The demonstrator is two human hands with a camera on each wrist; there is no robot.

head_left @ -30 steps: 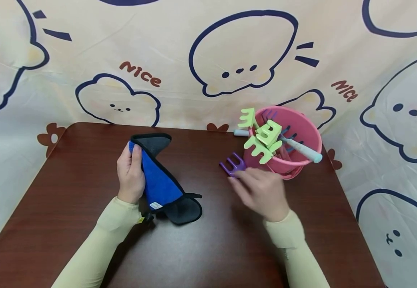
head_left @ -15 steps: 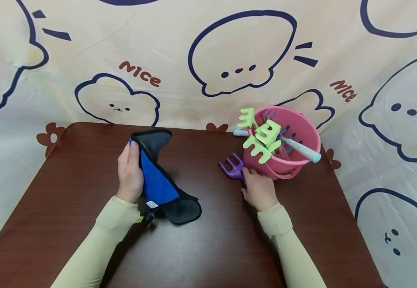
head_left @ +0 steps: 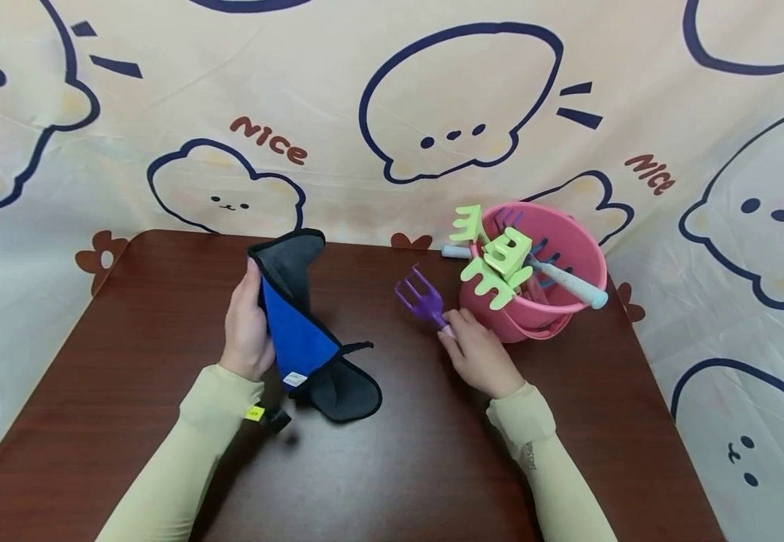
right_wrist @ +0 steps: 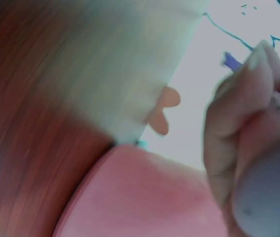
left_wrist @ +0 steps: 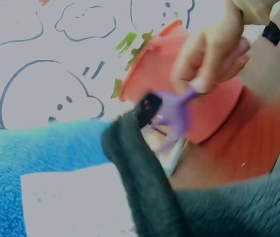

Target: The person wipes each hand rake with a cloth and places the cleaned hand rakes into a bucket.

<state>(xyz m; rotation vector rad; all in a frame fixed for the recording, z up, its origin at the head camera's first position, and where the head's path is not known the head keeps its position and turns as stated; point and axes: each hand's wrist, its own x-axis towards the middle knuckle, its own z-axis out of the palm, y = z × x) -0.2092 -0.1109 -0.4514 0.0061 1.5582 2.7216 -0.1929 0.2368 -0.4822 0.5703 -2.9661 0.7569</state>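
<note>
My left hand (head_left: 245,327) holds a folded blue and dark grey cloth piece (head_left: 297,339) upright by its left side, thumb near the top. It has black edging and a white label, which the left wrist view shows large against plush blue fabric (left_wrist: 56,143). Most of my left fingers are hidden behind it. My right hand (head_left: 483,354) pinches a small purple toy fork (head_left: 426,305) by its handle, tines toward the upper left. The right wrist view shows the curled fingers (right_wrist: 251,89) with just a bit of purple beyond them.
Behind my right hand stands a pink bucket (head_left: 490,316) holding light green toy rakes (head_left: 508,252), and a pale blue-handled tool (head_left: 571,286) lies across its rim. Another pale blue handle (head_left: 456,251) shows to its left. A printed cloth backdrop borders the brown table (head_left: 128,339).
My right hand has taken hold of the purple fork beside the bucket, and the fork has shifted up and left. The top of the cloth has risen slightly in my left hand.
</note>
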